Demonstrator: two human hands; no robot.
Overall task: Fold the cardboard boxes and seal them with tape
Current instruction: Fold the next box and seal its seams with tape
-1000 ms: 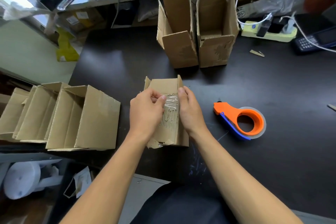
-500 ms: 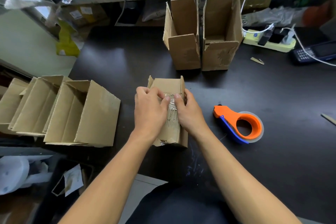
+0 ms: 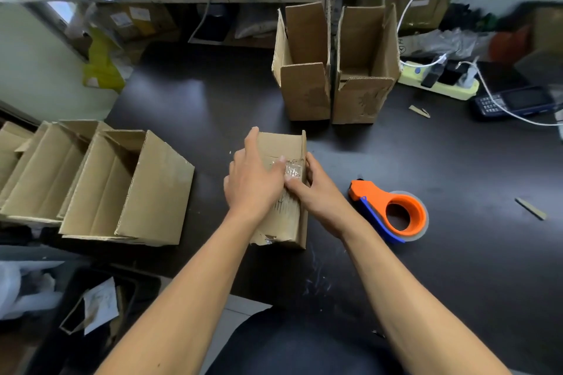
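Matt cardboard box (image 3: 281, 146), glossy tape (image 3: 293, 168)

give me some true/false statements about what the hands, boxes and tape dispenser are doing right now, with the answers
1. Both hands are on the small cardboard box at the table's middle. True: the left hand lies flat on top, and the right hand holds its right side.
2. The orange tape dispenser is held in the right hand. False: it lies on the dark table, right of the box.
3. Two open boxes stand upright side by side behind the small box. True.
4. The boxes at the left stand upright. False: they lie on their sides.
5. Clear tape shows on the small box. True.
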